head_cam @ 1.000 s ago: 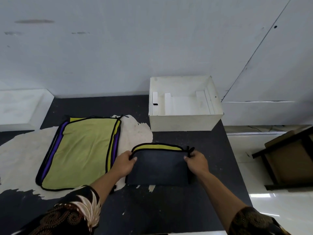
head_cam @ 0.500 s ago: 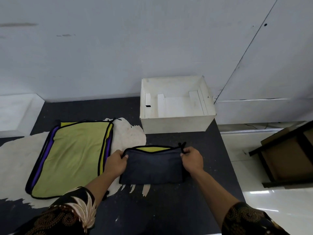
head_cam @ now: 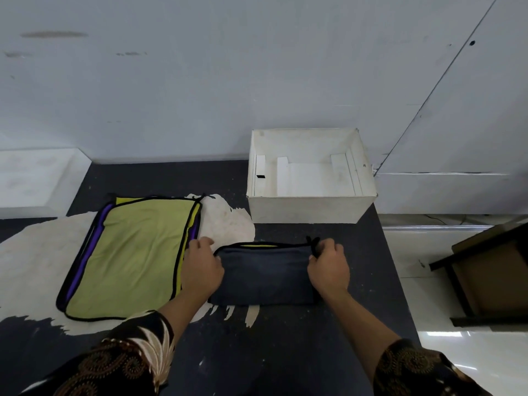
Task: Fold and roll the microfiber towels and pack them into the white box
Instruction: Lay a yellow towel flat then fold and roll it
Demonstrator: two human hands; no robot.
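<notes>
A dark grey towel (head_cam: 264, 274) lies folded into a small rectangle on the black table, a thin yellow strip showing along its far edge. My left hand (head_cam: 201, 267) rests at its left side, fingers at the far left corner. My right hand (head_cam: 328, 265) pinches the far right corner by the black trim. The white box (head_cam: 307, 208) stands open just behind the towel, with nothing in it but cardboard flaps. A stack of flat yellow-green towels (head_cam: 131, 255) with purple and black edges lies to the left.
The black table (head_cam: 257, 352) has large worn pale patches under and around the stack. A white wall rises right behind the box. The table's right edge runs close to my right arm, with a dark wooden frame (head_cam: 485, 278) on the shiny floor beyond.
The far half of the grey towel has been drawn toward me, so the yellow strip has narrowed. Both hands have stayed at the far corners.
</notes>
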